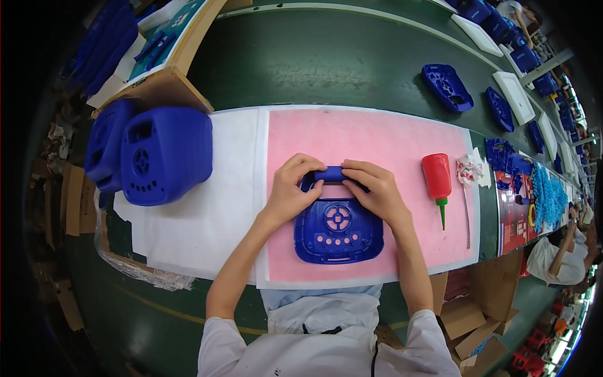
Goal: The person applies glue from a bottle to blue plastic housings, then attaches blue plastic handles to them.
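Note:
On the pink sheet [402,132] in front of me lies a blue plastic housing shell [308,242], with a round vent, a row of small holes and a handle loop at its far end. My left hand [293,188] pinches the left side of a blue handle piece [334,174] at that loop, thumb below and fingers on top. From the other side my right hand [377,188] grips the same piece. Whether the piece is fully seated in the loop cannot be made out. To the right a red squeeze bottle [436,176] with a green nozzle lies on the sheet.
Two deep blue housings [166,157] stand on white sheeting at left, by a wooden box [163,81]. A thin metal rod [467,217] with a wadded tip lies right of the bottle. Blue shells [447,88] rest on the green surface beyond. Co-workers sit at far right.

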`<state>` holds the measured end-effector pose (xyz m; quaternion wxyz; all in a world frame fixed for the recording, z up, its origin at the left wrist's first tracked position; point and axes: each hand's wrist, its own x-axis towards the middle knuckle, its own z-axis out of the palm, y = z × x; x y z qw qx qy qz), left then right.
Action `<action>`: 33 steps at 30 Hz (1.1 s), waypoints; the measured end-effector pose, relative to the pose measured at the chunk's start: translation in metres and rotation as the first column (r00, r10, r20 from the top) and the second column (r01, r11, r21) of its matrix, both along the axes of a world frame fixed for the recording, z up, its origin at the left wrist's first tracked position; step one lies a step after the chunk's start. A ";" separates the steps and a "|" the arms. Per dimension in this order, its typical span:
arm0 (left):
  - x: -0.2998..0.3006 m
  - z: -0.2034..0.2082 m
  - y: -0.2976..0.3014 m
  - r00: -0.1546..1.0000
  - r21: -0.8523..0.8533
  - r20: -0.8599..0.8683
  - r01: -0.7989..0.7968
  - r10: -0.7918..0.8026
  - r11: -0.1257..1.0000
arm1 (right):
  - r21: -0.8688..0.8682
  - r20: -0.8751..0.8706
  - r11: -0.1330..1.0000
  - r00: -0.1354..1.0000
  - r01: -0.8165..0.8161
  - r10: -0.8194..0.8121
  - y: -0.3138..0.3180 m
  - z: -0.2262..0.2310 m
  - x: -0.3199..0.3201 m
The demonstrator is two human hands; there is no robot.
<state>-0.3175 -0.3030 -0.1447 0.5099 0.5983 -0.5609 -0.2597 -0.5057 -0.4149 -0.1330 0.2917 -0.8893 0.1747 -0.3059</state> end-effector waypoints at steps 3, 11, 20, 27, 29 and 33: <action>-0.001 0.000 0.000 0.999 0.062 -0.048 -0.015 0.018 0.998 | -0.011 -0.004 1.000 1.000 -0.005 0.005 0.000 0.001 -0.001; -0.004 0.000 0.000 1.000 0.046 -0.005 0.007 -0.007 0.999 | -0.033 -0.027 0.999 1.000 0.001 -0.002 -0.001 -0.001 -0.007; -0.012 0.004 0.000 0.992 -0.179 0.085 -0.073 0.089 0.981 | -0.314 -0.150 0.949 0.988 -0.021 -0.027 0.013 0.053 -0.010; 0.012 0.004 -0.002 0.973 -0.289 -0.007 -0.223 0.231 0.931 | -0.408 -0.391 0.909 0.915 -0.078 -0.098 0.032 0.026 0.022; 0.018 0.007 0.005 0.960 -0.318 0.002 -0.265 0.280 0.910 | -0.151 -0.678 0.973 0.734 -0.172 0.025 0.017 0.033 0.022; 0.030 0.045 0.031 0.928 -0.376 -0.004 -0.346 0.372 0.859 | -0.095 -0.710 0.971 0.699 -0.218 0.087 -0.001 0.039 0.021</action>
